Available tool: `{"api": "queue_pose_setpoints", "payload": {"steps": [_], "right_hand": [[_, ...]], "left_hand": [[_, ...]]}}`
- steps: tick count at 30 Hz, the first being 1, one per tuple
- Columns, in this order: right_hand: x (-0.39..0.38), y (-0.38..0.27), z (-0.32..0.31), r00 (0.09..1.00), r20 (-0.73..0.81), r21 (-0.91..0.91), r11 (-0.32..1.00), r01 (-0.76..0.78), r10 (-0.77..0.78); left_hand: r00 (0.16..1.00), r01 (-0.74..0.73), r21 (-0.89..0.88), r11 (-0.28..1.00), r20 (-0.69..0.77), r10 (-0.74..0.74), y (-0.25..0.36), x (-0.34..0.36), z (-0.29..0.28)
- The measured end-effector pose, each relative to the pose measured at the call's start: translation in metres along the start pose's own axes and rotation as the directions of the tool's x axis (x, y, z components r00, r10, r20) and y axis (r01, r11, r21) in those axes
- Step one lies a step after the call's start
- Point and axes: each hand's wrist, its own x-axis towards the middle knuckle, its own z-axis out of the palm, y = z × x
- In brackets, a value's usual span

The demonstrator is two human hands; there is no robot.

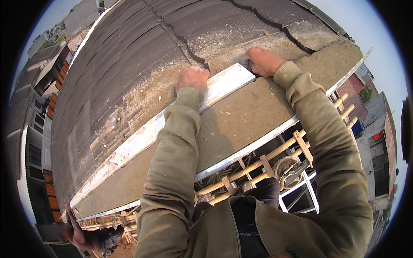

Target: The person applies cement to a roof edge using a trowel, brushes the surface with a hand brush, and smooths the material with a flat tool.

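Observation:
A long white straightedge board (140, 136) lies aslant along the grey mortar band (245, 109) at the roof's edge. My left hand (193, 78) is closed at the board's far edge, close to its right end, with the fingertips hidden. Just past that end, my right hand (263, 61) is bent into a fist over the mortar beside the tiles. What its fingers hold, if anything, is hidden. Dark roof tiles (124, 56) rise beyond both hands, with crumbs of dry mortar on their lower rows.
A bamboo scaffold (249, 170) stands below the roof edge, with a round bucket (287, 172) on it. Another person (92, 236) is at lower left, a hand up by the board's far end. A white metal edge strip (245, 148) borders the mortar. Houses lie far below.

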Motion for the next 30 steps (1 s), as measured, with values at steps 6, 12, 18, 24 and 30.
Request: {"api": "queue_pose_setpoints", "payload": {"steps": [6,12,18,24,30], "right_hand": [[-0.002,-0.002,-0.01,0.989,0.144,0.099,0.995,0.015,-0.029],[-0.003,0.004,-0.017,0.958,0.272,0.073,0.994,0.08,-0.096],[-0.007,0.007,-0.023,0.938,0.294,0.161,0.977,0.141,-0.184],[-0.01,-0.001,-0.035,0.921,0.374,0.046,0.994,0.096,-0.106],[-0.005,0.003,-0.028,0.93,0.367,0.055,0.998,0.021,-0.04]], "left_hand": [[0.995,0.019,0.137,0.99,0.093,-0.032,-0.002,0.002,-0.004],[0.989,0.078,0.282,0.956,0.095,-0.109,-0.001,0.011,0.007],[0.988,0.049,0.211,0.976,0.135,-0.078,-0.006,0.015,0.004],[0.987,0.045,0.191,0.981,0.143,-0.074,-0.002,0.014,0.001],[0.981,-0.06,0.125,0.99,0.189,0.036,-0.01,0.013,0.004]]}}
